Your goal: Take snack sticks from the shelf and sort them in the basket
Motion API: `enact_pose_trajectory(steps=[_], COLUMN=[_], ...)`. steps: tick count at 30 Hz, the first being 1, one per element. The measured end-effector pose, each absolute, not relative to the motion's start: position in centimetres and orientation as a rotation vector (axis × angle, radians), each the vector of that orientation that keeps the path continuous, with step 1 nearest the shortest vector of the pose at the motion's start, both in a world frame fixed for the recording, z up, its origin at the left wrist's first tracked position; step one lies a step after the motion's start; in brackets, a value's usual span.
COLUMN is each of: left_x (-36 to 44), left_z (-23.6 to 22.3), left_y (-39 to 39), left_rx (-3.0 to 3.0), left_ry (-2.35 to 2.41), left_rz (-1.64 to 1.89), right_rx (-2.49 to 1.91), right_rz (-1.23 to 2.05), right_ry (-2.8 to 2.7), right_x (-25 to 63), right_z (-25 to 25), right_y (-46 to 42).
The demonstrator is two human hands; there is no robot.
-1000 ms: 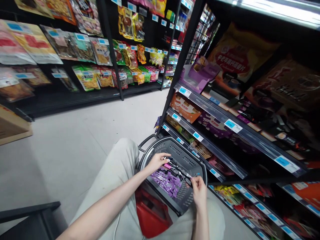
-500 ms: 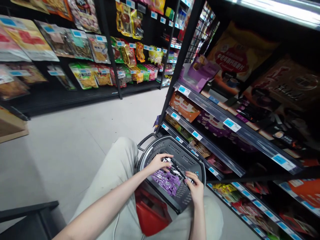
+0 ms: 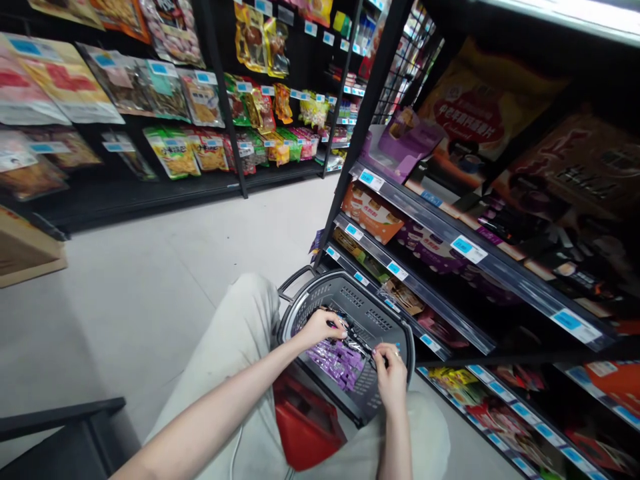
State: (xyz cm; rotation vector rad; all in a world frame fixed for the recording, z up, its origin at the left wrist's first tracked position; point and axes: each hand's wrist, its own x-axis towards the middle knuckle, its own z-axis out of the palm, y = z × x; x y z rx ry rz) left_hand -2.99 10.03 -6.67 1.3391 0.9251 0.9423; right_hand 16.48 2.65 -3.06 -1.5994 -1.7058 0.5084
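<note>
A grey plastic shopping basket [image 3: 406, 339] rests between my knees, with my two hands over its opening. From the left, my left hand [image 3: 324, 327] is closed, thumb and fingers pinching a black, shiny packet [image 3: 356, 339]. My right hand [image 3: 392, 373] pinches at the other side of this dark wrapping, its fingers closed too. Whether it is one packet or a few joined together I cannot make out. Beneath my hands, a heap of small purple packets [image 3: 336, 363] lies in the basket, beside more black and silver wrappers.
Close on the right stands a shelf unit [image 3: 420, 207] with price tags, boxes and bags. Snack bags [image 3: 173, 155] hang on a rack across the pale floor [image 3: 200, 247]. A red object [image 3: 307, 423] sits under the basket, and a black stool-like frame [image 3: 65, 417] is at lower left.
My fingers have closed more tightly around the black wrapping, which now looks thinner and more stretched between my hands. The basket stays in place; the view has shifted slightly.
</note>
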Motion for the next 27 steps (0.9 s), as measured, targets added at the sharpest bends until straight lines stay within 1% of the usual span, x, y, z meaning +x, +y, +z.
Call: enact_pose_trajectory(steps=[5,12,16,23,27], left_x=[-3.2,-3.4,-3.2,-3.2,-3.1], left_z=[-6.2,-6.1,-6.4,-5.8,-5.8], left_y=[9.6,9.8,9.7,9.5,9.4], left_rx=[1.191,1.452,1.381,1.238,1.183], left_ry=[0.838,0.848,0.858,0.829,0.854], left_rz=[0.825,0.792,0.775,0.785,0.767], right_rx=[-1.655,-1.577,-1.547,-1.609,-1.604], right_rz=[0.372,0.470,0.495,0.321,0.363], right_ry=[-1.761,-1.831,-1.872,-1.934,-1.959], right_x=[16.7,16.4,15.9,15.1,14.9], right_z=[-2.5,-3.2,-3.1,-2.4,-1.7], right_y=[2.3,2.4,2.5,2.3,2.4])
